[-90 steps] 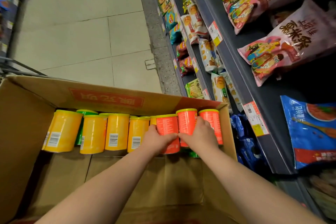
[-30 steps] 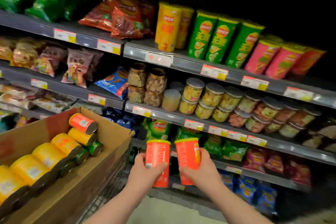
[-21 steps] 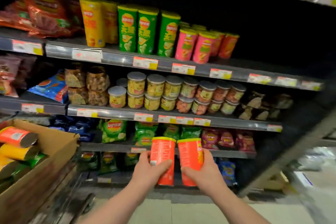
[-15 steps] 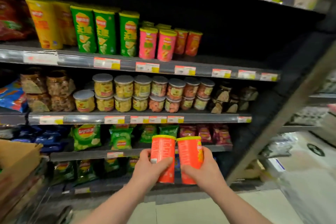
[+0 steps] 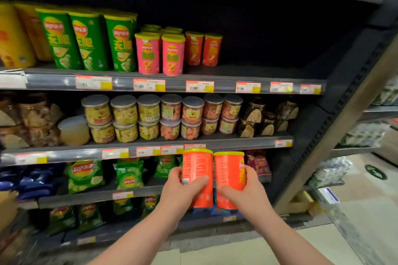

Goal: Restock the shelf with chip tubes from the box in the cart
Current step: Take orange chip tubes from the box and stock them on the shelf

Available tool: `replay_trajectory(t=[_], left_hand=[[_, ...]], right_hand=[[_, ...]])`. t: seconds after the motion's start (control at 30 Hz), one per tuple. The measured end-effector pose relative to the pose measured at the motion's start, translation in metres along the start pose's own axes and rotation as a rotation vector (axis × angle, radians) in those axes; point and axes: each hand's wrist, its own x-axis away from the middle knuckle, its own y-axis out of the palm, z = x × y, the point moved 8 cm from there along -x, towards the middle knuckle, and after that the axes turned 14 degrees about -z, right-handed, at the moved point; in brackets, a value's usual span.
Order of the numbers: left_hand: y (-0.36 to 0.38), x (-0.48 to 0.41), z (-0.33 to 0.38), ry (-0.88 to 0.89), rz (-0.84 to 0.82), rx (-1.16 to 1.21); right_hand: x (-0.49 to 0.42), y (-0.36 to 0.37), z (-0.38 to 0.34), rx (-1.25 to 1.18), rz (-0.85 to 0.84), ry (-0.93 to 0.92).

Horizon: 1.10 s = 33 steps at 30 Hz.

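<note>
Lay's logo on green chip tubes (image 5: 86, 43)

On my feed I see two arms of one person: the left forearm (image 5: 137, 236) and right forearm (image 5: 286, 241) are bare to the frame's edge; the left hand (image 5: 183, 187) and right hand (image 5: 245, 191) are bare too.

held tubes (image 5: 213, 178) side by side, before shelf (image 5: 269, 75)

An orange cylindrical chip tube with a yellow lid (image 5: 197, 168) stands upright, gripped in the left hand (image 5: 183, 189). A second identical orange tube (image 5: 229, 170) stands upright in the right hand (image 5: 247, 194), just beside it. Above both hands, the grey metal shelf (image 5: 225, 87) bears matching orange tubes (image 5: 203, 49).
</note>
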Motion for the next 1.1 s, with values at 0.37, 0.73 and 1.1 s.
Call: replay_trajectory(t=[0.37,0.73,1.1], left_hand=[[0.014,-0.103,0.098,0.193,-0.147,0.039],[-0.032,-0.159,0.168,0.359,-0.128,0.074],[-0.077,-0.164,0.193,0.430,0.035,0.143]], right_hand=[[-0.078,-0.077,-0.076,-0.003,0.183,-0.145],[-0.154,-0.099,-0.174,-0.001,0.246,-0.334],[-0.259,-0.099,-0.247,0.218,0.241,-0.341]])
